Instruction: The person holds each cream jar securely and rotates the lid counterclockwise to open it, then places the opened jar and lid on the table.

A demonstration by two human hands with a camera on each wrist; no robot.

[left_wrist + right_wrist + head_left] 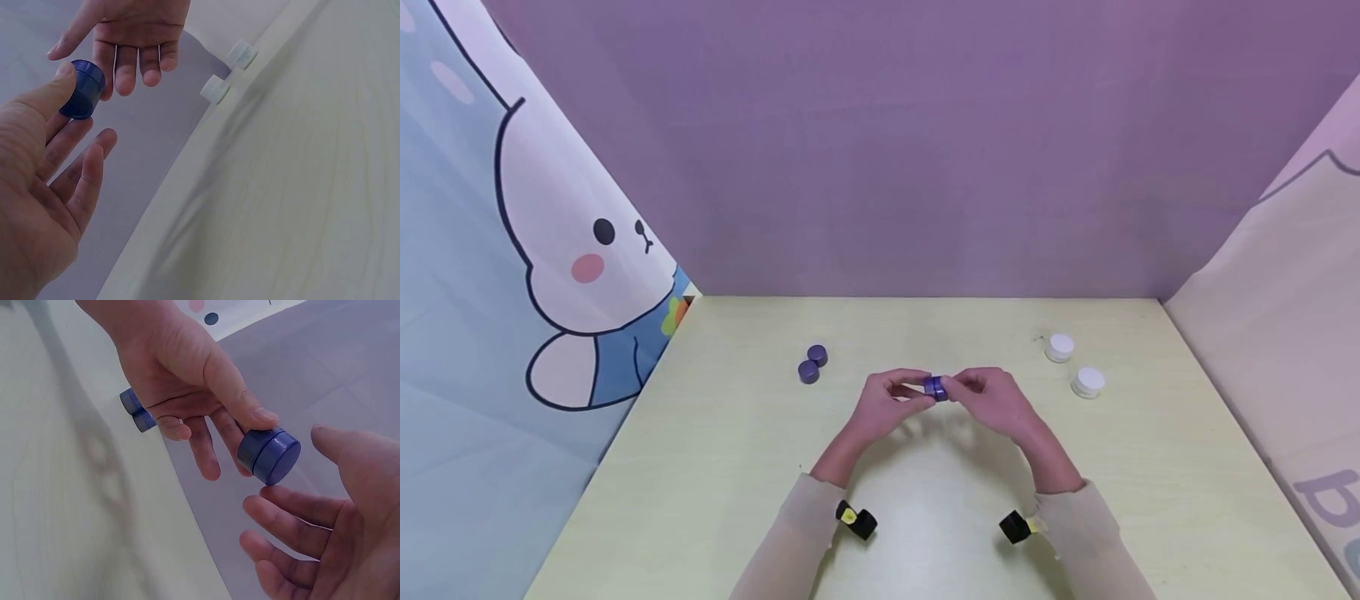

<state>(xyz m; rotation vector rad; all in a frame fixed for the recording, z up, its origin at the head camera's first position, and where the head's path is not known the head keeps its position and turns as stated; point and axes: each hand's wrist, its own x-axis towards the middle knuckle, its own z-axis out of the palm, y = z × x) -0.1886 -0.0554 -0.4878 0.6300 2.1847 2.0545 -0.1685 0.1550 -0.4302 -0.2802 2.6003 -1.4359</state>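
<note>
A small, round purple-blue screw-top jar [935, 388] [87, 89] [275, 457] is held above the table, tilted on its side. My left hand [883, 408] [187, 375] pinches it at one end between thumb and fingers. Close by on the other side is my right hand [996, 402] [140, 31], its thumb and fingers spread apart around the jar's free end. In the right wrist view a gap shows between the right thumb and the jar, while the index fingertip lies right by its lower edge.
Two more purple jars [808, 372] stand together on the left of the pale wooden table [737, 500]. Toward the right stand two white jars [1060, 347], slightly apart. A purple cloth wall [925, 167] closes off the back, with printed cloth on both sides.
</note>
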